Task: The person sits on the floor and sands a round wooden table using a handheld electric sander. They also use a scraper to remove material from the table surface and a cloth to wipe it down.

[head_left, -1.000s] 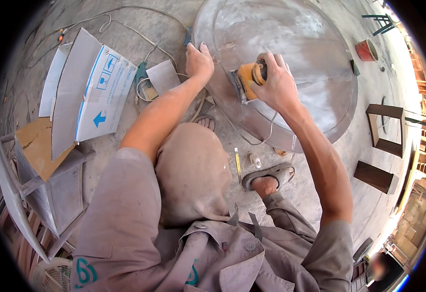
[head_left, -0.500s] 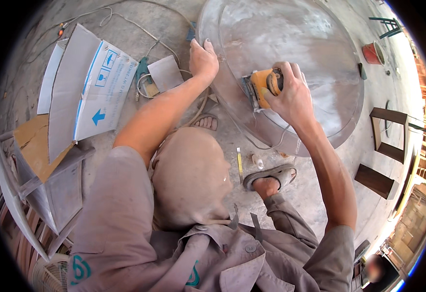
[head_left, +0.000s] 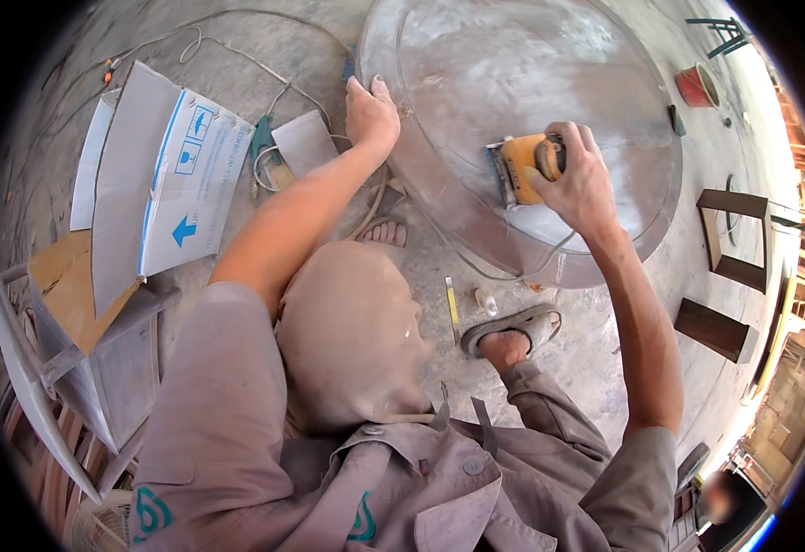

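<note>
A large round tabletop [head_left: 476, 101], brownish with pale dusty patches, fills the upper middle. My right hand [head_left: 588, 179] is wrapped round the top of a yellow power sander [head_left: 519, 168], whose pad lies on the tabletop right of its middle. The sander's grey cord [head_left: 499, 276] loops past the tabletop's near edge. At the left rim, my left hand [head_left: 372, 120] grips the edge, its fingers partly hidden.
Left stand a printed cardboard sheet [head_left: 200, 175] and a grey wooden frame [head_left: 98, 377]. Cords and a green tool [head_left: 261, 138] lie behind them. Near my foot are a yellow tape strip [head_left: 452, 308] and a small white bottle [head_left: 485, 301]. A red bucket [head_left: 697, 87] and dark wooden frames [head_left: 734, 239] stand right.
My right hand has slid the sander a little to the right across the tabletop. My left hand stays at the rim, slightly further left in view as the whole picture shifts.
</note>
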